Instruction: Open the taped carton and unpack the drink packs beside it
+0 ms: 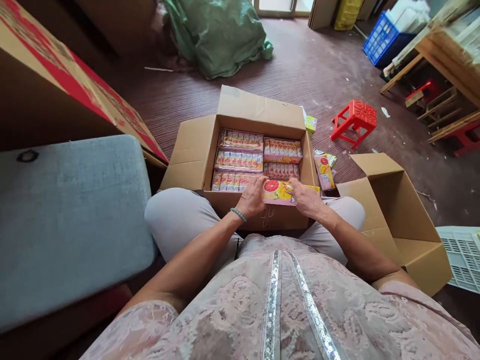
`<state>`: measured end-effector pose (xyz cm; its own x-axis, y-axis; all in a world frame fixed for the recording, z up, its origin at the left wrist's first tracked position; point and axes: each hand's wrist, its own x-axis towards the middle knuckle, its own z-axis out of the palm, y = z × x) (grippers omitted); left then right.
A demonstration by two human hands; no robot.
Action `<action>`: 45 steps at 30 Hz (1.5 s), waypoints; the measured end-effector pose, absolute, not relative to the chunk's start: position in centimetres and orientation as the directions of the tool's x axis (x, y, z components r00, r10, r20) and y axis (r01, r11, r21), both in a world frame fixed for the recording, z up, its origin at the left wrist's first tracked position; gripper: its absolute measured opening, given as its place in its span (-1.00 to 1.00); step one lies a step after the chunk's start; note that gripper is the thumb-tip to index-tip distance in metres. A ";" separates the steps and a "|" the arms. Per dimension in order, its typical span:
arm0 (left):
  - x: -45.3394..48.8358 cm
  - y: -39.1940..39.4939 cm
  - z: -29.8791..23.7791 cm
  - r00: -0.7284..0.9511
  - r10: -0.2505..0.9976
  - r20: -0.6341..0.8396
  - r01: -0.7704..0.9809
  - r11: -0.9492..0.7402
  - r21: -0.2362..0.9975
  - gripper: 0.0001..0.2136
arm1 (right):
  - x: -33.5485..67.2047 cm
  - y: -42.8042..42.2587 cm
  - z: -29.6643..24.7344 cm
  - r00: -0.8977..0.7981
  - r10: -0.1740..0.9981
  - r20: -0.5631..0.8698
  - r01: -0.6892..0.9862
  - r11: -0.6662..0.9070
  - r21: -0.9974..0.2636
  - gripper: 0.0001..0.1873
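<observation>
A person sits with knees bent on either side of an open cardboard box (240,206), both hands at its near edge. Between them is a long, flat pack (275,194) printed with a cut grapefruit and yellow shapes; it lies across the front rim, though whether it rests on the cardboard or hangs just above it is hard to tell. The left hand (252,196) has its fingers curled round the pack's left end, the thumb near the top edge. The right hand (307,199) has its fingers bent onto the pack further right, nearly closed on it — the yellow end shows beyond that hand. A beaded bracelet (238,215) circles the left wrist.

Inside the box, wrapped packs (240,160) stand in two columns: three rows on the left, and two rows in view on the right, behind the held pack. Its flaps are folded outward.

Just outside its right wall, a grapefruit-printed carton (324,171) leans on the floor (303,60), near a second open box (386,210). A red stool (354,122) stands farther off. To the left is a grey cushion (75,215); beyond the box lies a green sack (225,37) — and at upper right, a blue crate (386,41) sits near a wooden desk (442,55).
</observation>
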<state>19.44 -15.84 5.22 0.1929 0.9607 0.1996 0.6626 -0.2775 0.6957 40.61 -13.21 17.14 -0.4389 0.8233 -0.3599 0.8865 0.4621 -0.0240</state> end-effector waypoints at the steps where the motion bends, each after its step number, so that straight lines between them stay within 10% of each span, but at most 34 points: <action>1: 19.6 -15.8 5.1 0.182 0.961 0.206 0.653 -0.275 0.706 -0.37 | 39.7 -13.4 17.5 -0.437 0.799 -0.413 0.875 0.484 0.012 -0.61; 17: 19.7 -16.0 5.2 0.208 0.960 0.188 0.639 -0.279 0.717 -0.47 | 34.8 -13.7 18.2 -0.449 0.701 -0.554 0.742 0.638 0.207 -0.59; 32: 19.8 -15.8 5.4 0.206 0.968 0.141 0.666 -0.245 0.705 -0.47 | 51.1 -11.6 20.1 -0.198 0.768 -0.609 0.807 0.480 0.344 -0.58; 45: 19.3 -15.3 4.0 0.068 0.961 0.268 0.697 -0.239 0.677 -0.40 | 54.7 -10.8 19.1 -0.235 0.969 -0.076 0.963 0.242 0.116 -0.63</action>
